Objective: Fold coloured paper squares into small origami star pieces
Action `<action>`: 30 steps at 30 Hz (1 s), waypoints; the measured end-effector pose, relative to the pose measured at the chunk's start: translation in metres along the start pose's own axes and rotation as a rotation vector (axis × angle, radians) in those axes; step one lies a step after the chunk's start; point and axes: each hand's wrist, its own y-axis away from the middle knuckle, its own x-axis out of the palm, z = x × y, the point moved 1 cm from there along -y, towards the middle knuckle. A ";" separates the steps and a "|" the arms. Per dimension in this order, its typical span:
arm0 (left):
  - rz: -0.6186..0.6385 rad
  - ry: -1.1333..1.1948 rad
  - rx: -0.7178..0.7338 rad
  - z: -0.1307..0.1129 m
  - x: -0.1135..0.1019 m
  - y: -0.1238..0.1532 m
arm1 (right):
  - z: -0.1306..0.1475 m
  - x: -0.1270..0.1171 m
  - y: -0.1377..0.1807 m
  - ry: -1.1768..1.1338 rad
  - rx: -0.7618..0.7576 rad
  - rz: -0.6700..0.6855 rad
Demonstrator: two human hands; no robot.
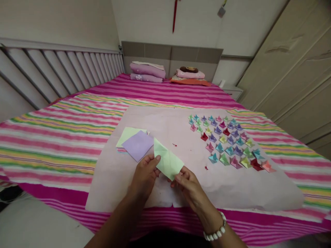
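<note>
Both my hands hold a folded light green paper just above a large pale sheet spread on the bed. My left hand pinches the paper's near left edge with thumb and fingers. My right hand, with a white bead bracelet on the wrist, pinches its lower right corner. A loose purple square lies on a small stack of coloured paper squares just left of the green paper. To the right, several small folded paper shapes in many colours sit in rows on the pale sheet.
The bed has a pink, yellow and green striped cover. Folded purple bedding and a pink pillow with a brown soft toy lie at the headboard. A slatted rail runs along the left. Wardrobe doors stand at the right.
</note>
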 end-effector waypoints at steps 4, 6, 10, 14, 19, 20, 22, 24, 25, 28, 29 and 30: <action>0.026 -0.023 -0.044 0.003 -0.001 0.004 | 0.000 0.005 -0.003 -0.006 0.038 -0.114; 0.012 -0.049 -0.063 0.004 -0.002 0.005 | 0.001 0.005 -0.003 -0.002 0.041 -0.121; -0.007 -0.077 -0.077 0.004 -0.007 0.004 | 0.004 0.003 -0.002 0.013 0.017 -0.080; -0.012 -0.087 -0.085 0.002 -0.011 0.002 | 0.008 -0.002 -0.001 0.071 -0.064 -0.102; -0.018 -0.094 -0.130 0.002 -0.014 0.004 | 0.014 -0.010 -0.003 0.210 -0.101 -0.108; -0.017 -0.100 -0.144 0.002 -0.014 0.004 | 0.014 -0.011 -0.004 0.232 -0.088 -0.098; -0.009 -0.122 -0.169 0.003 -0.014 0.006 | 0.013 -0.013 -0.006 0.252 -0.068 -0.103; 0.005 -0.154 -0.191 0.003 -0.014 0.007 | 0.012 -0.014 -0.008 0.243 -0.078 -0.128; 0.014 -0.172 -0.201 0.003 -0.014 0.008 | 0.011 -0.014 -0.009 0.233 -0.096 -0.137; 0.075 -0.186 -0.224 0.003 -0.014 0.011 | 0.012 -0.013 -0.009 0.209 -0.164 -0.115; 0.112 -0.170 -0.230 0.004 -0.014 0.011 | 0.014 -0.012 -0.009 0.207 -0.182 -0.090; 0.153 -0.147 -0.236 0.004 -0.014 0.012 | 0.016 -0.011 -0.008 0.205 -0.199 -0.063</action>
